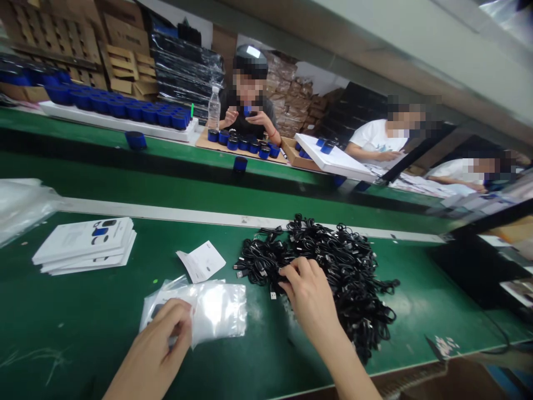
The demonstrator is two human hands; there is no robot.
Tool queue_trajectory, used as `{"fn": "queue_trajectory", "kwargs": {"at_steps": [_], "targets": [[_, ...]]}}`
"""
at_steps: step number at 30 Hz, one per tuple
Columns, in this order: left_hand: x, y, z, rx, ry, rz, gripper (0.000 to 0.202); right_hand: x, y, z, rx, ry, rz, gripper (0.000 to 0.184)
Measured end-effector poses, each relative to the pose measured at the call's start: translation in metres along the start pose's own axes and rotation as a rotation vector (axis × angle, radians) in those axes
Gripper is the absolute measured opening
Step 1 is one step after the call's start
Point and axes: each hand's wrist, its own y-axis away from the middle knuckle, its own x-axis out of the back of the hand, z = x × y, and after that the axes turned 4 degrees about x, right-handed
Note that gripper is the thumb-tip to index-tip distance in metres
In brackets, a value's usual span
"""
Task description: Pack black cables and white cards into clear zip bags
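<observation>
My left hand [160,339] pinches the near edge of a clear plastic zip bag [219,311], which lies flat on the green bench top [75,328] with something dark showing through it near my fingers. My right hand [306,294] reaches into the edge of a large tangled heap of black USB cables [345,266], its fingers closed on a cable there. Between the bag and the heap lies a small white leaflet [202,261]. Further left sits a stack of white printed cards [85,244].
Crumpled clear plastic [23,208] lies at the far left. Beyond a raised white strip is a second green bench, with rows of small blue cylinders on a white board [116,122]. Several co-workers sit there among cardboard boxes and a water bottle [214,108].
</observation>
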Motion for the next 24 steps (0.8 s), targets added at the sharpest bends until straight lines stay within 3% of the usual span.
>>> {"fn": "queue_trajectory", "kwargs": {"at_steps": [6, 12, 15, 20, 24], "targets": [[0.002, 0.002, 0.003, -0.008, 0.013, 0.019, 0.023, 0.007, 0.001, 0.006, -0.124, -0.422, 0.184, 0.006], [0.005, 0.002, 0.005, 0.028, 0.003, -0.029, 0.023, -0.005, -0.007, -0.013, -0.201, -0.521, 0.123, 0.015], [0.006, 0.003, 0.005, 0.037, 0.008, -0.036, 0.025, -0.009, -0.012, -0.017, -0.174, -0.533, 0.085, 0.013], [0.004, 0.003, 0.004, 0.045, 0.028, -0.044, 0.024, 0.007, -0.002, -0.009, -0.126, -0.492, 0.035, 0.018], [0.003, 0.002, 0.003, 0.049, 0.020, -0.056, 0.024, 0.007, 0.012, -0.018, 0.119, -0.298, -0.059, 0.022]]}}
